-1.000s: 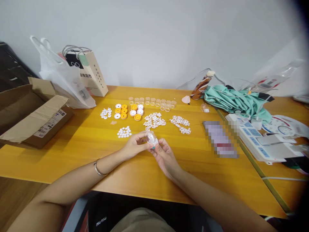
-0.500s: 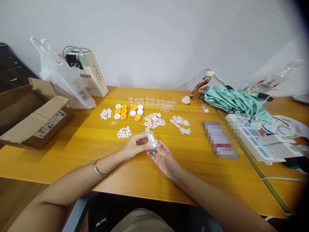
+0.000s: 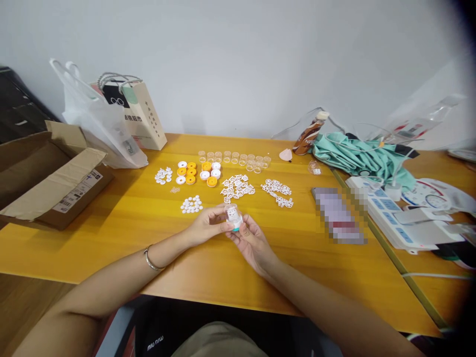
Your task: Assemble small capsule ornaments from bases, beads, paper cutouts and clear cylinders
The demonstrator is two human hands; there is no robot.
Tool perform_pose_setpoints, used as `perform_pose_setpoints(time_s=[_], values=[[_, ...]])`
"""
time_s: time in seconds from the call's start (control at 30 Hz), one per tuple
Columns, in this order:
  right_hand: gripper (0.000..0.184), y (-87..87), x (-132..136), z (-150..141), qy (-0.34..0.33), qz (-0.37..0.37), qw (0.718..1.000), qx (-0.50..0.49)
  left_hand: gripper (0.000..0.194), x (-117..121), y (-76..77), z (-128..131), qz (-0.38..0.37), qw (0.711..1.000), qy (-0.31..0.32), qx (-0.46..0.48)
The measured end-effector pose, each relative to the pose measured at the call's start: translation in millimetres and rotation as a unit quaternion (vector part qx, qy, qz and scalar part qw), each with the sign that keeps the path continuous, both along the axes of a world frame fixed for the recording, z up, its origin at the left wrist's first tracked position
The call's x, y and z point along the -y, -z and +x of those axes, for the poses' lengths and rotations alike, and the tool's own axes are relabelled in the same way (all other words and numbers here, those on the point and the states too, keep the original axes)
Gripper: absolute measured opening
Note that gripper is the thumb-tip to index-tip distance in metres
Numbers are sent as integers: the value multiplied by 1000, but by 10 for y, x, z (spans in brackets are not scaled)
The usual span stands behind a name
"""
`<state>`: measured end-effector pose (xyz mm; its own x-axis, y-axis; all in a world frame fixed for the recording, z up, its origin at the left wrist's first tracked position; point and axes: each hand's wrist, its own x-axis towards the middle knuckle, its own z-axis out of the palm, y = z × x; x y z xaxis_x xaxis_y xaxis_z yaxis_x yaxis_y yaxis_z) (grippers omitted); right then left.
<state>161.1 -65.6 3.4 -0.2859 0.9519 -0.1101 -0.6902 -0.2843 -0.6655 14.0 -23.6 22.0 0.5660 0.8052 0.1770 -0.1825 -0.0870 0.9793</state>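
Both my hands meet over the middle of the yellow table [image 3: 111, 233], pinching one small clear vial with a teal base [image 3: 234, 218]. My left hand [image 3: 206, 224] grips its upper clear part with the fingers closed. My right hand [image 3: 251, 240] holds the teal bottom end from below. Just beyond the hands lie heaps of small white pieces [image 3: 238, 186], white discs [image 3: 191, 204], orange and white round caps [image 3: 197, 171] and a row of clear cups [image 3: 234, 157].
An open cardboard box [image 3: 48, 173] sits at the left, with a white plastic bag [image 3: 100, 124] and a paper bag [image 3: 143, 116] behind. On the right are a white power strip [image 3: 390, 213], teal cloth [image 3: 360, 156] and a brown bottle [image 3: 308, 134].
The vial has turned a little between my fingers and the teal base now shows lower; both hands stay in the same spot.
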Motion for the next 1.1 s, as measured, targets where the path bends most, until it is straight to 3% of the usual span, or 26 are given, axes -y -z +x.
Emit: perform_pose_setpoints(time_s=[0.27, 0.43, 0.57, 0.67, 0.73, 0.8, 0.83, 0.9, 1.0, 1.1], values=[[22, 12, -57, 39, -26, -12, 1000, -3, 32, -24, 40, -20, 9, 999, 11, -28], [32, -143, -178, 237, -83, 11, 994, 69, 42, -35, 155, -2, -2, 996, -83, 13], [19, -224, -324, 468, 25, 4, 995, 99, 36, -65, 220, 2, -27, 987, -158, -33], [21, -238, -531, 709, 89, 18, 980, 179, 31, -52, 221, 12, 39, 984, -138, -110], [24, -249, -732, 916, 156, 56, 948, 270, 27, -20, 214, 20, 105, 979, -93, -151], [24, -269, -971, 1151, 232, 97, 887, 388, 26, 19, 212, 23, 163, 969, -39, -181], [23, -280, -1097, 1272, 261, 103, 841, 462, 27, 36, 214, 20, 189, 962, -14, -198], [21, -293, -1337, 1503, 285, 84, 702, 647, 31, 63, 222, 5, 239, 938, 30, -247], [30, -258, -1619, 1766, 300, 45, 621, 723, 49, 83, 236, -34, 306, 886, 78, -338], [44, -168, -1779, 1897, 299, 32, 587, 751, 61, 94, 241, -62, 349, 845, 111, -388]])
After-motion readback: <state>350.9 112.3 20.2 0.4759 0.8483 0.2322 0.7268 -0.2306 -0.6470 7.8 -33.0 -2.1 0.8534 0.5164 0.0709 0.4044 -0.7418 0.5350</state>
